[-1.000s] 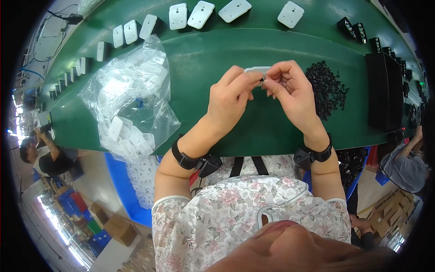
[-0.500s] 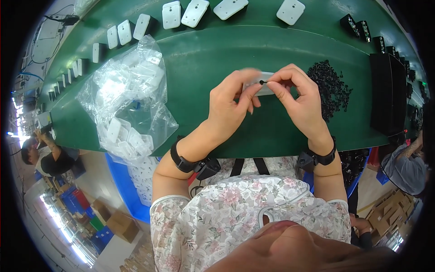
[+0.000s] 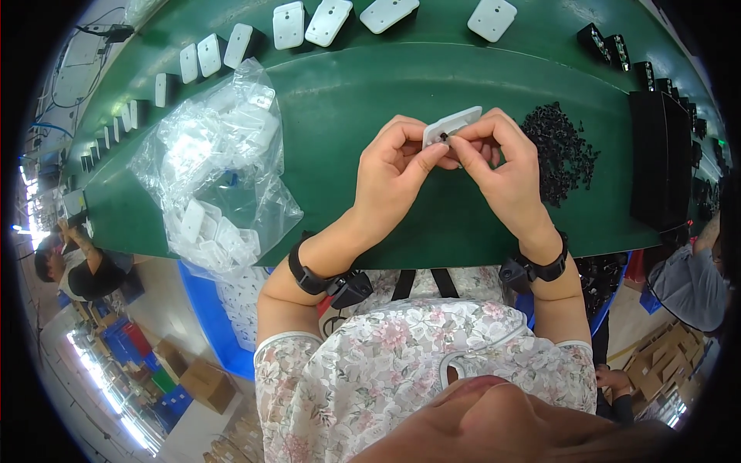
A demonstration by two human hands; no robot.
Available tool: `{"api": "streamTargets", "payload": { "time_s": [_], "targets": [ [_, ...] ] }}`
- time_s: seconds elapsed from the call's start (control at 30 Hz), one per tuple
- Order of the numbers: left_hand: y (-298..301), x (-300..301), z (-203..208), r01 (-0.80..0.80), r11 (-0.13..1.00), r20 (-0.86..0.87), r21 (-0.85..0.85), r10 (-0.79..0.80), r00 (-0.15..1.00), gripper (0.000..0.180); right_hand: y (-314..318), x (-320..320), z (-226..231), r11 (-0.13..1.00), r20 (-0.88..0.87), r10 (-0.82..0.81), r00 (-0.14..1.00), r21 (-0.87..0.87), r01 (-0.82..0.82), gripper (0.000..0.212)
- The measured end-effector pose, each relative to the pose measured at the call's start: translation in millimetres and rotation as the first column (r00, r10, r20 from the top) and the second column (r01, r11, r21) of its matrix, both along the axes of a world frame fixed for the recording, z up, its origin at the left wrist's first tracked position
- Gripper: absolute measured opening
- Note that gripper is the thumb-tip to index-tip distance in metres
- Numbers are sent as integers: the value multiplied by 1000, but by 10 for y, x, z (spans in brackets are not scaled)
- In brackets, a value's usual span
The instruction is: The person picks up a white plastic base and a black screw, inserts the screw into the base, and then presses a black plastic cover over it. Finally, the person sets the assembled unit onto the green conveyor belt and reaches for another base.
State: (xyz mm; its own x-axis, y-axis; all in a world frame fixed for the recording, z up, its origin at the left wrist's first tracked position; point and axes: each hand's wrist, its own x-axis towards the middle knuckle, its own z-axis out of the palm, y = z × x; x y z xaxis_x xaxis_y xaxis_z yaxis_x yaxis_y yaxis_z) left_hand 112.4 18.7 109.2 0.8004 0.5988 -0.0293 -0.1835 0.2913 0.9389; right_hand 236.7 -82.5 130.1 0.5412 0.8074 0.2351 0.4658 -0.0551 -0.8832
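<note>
Green surface (image 3: 347, 89) spreading wide through a busy workroom, two hands meeting above it at a thin white plate (image 3: 461, 119).

From where I'm standing, the plate is tilting, raised over the near middle; the left hand (image 3: 386, 174) is gripping its left end with bent fingers, and the fingers of the right hand (image 3: 511, 171) are pinching a small black piece (image 3: 444, 137) against it. To the left, a clear plastic bag (image 3: 220, 147) of pale parts is sprawling; to the right, a heap of black pieces (image 3: 559, 154) is lying beside a black box (image 3: 658, 158). White-topped blocks (image 3: 289, 26) are lining the far side. Beyond, a blue bin (image 3: 202, 309) is sitting below the near edge, cardboard boxes (image 3: 208, 387) are standing behind, and co-workers (image 3: 83, 266) are flanking both sides.
</note>
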Motion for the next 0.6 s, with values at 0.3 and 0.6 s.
{"api": "streamTargets", "payload": {
  "time_s": [0.3,0.6],
  "targets": [
    [29,3,-40,-62,979,37,193,56,998,4,-18,-18,-68,999,-74,31,997,-25,-33,11],
    [37,-11,18,-91,989,55,115,86,995,4,-19,52,-30,985,189,-103,976,159,73,26]
  ]
}}
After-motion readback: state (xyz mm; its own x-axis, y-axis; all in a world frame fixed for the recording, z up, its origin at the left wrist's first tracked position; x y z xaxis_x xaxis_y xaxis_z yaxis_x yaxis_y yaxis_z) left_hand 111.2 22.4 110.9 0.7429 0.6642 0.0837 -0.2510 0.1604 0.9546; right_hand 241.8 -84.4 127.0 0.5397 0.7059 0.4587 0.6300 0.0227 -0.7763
